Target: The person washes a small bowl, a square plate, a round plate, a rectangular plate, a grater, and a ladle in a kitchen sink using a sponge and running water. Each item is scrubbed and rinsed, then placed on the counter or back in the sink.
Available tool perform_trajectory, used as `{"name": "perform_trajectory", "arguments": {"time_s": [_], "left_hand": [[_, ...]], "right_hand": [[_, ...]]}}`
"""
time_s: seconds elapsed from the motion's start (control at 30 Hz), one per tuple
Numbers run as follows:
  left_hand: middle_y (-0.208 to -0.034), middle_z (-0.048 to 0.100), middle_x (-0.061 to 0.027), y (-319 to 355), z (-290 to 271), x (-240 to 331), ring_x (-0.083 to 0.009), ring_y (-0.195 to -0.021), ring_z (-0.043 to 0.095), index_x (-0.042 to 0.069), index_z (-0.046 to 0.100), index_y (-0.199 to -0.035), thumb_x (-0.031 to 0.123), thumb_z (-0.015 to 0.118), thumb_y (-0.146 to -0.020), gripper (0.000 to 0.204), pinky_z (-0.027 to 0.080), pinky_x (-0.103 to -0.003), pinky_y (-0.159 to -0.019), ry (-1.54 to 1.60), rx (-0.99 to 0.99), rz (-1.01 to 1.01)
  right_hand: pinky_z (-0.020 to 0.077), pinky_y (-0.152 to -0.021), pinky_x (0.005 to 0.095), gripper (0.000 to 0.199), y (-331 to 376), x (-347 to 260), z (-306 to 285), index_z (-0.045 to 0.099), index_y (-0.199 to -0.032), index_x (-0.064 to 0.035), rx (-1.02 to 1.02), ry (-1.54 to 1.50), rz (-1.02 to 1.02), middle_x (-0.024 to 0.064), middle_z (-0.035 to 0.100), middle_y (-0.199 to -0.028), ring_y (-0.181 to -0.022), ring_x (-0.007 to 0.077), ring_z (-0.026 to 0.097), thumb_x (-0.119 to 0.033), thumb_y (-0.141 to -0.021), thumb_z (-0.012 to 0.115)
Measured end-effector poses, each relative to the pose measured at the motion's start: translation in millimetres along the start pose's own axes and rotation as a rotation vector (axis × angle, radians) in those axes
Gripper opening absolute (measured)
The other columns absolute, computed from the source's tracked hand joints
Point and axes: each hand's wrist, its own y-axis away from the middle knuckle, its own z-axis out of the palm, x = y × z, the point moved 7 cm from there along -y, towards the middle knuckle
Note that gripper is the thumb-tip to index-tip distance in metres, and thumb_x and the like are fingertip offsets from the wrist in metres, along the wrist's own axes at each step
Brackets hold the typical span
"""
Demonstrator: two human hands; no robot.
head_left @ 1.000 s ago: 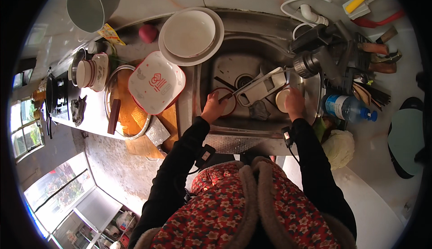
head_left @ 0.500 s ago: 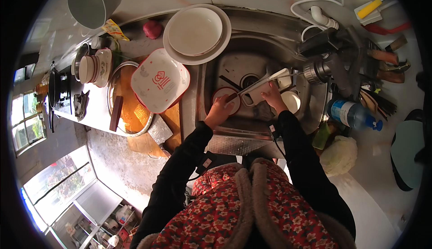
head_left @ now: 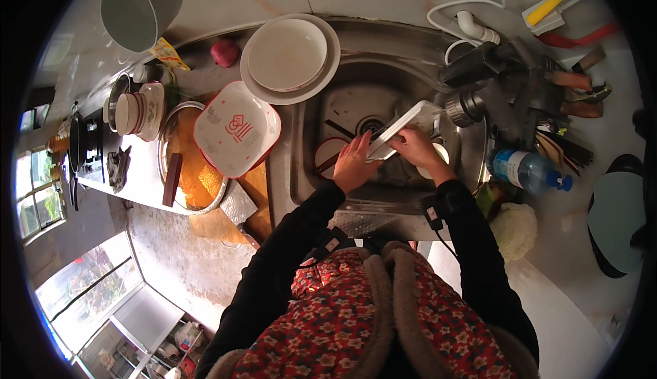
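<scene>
Over the steel sink point(head_left: 304, 177), a clear, white-rimmed rectangular plastic container point(head_left: 407, 120) is held tilted on its side. My right hand point(head_left: 415, 152) grips it from the near right side. My left hand point(head_left: 354, 165) lies at the container's left end, its fingers stretched out and close together. Beside the left hand, a brown handle point(head_left: 330, 164) lies across a red-rimmed bowl point(head_left: 324, 152) in the sink; my hand hides part of both. A dark stick point(head_left: 339, 129) rests near the drain. Behind my right hand, a pale bowl point(head_left: 441, 153) is partly covered.
Stacked white plates point(head_left: 330, 71) and a red-rimmed square dish point(head_left: 236, 129) stand left of the sink. A cleaver point(head_left: 238, 201) lies near the cutting board's edge. On the right are a black faucet-like fitting point(head_left: 465, 108), a blue-capped bottle point(head_left: 527, 169) and a cauliflower-like vegetable point(head_left: 514, 232).
My left hand has come off the brown handle and moved right to the container's end. The container has been tipped up more steeply in my right hand. The whole view has shifted slightly.
</scene>
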Motion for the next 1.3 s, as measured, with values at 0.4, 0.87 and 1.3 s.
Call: {"name": "perform_trajectory", "arguments": {"time_s": [0.4, 0.87, 1.3], "left_hand": [[-0.145, 0.045, -0.0127, 4, -7, 60, -0.0356, -0.134, 0.042, 0.013, 0.046, -0.138, 0.017, 0.066, -0.084, 0.058, 0.036, -0.052, -0.106, -0.211, 0.163, 0.213], [-0.136, 0.047, -0.0154, 18, -9, -25, -0.028, -0.122, 0.048, 0.004, 0.029, -0.145, 0.021, 0.057, -0.097, 0.058, 0.042, -0.04, -0.101, 0.859, 0.157, -0.428], [-0.13, 0.056, -0.0102, -3, 15, 18, -0.0271, -0.119, 0.057, 0.013, 0.046, -0.126, 0.02, 0.045, -0.104, 0.023, 0.052, -0.047, -0.097, 1.787, -0.08, -0.413]], "right_hand": [[0.0455, -0.096, 0.0367, 0.036, 38, -16, 5, 0.052, -0.128, -0.0032, 0.382, -1.36, 0.191, 0.0079, 0.063, -0.111, -0.113, 0.019, 0.057, -0.025, -0.099, 0.057], [0.0432, -0.094, 0.0353, 0.028, 34, -3, -34, 0.06, -0.113, -0.0025, 0.353, -1.582, -0.084, 0.001, 0.054, -0.078, -0.087, 0.0168, 0.054, -0.026, -0.099, 0.052], [0.042, -0.103, 0.0413, 0.034, 21, -7, -58, 0.054, -0.125, -0.0051, 0.556, -1.604, 0.015, 0.0128, 0.058, -0.131, -0.121, 0.0269, 0.054, -0.027, -0.098, 0.053]]}}
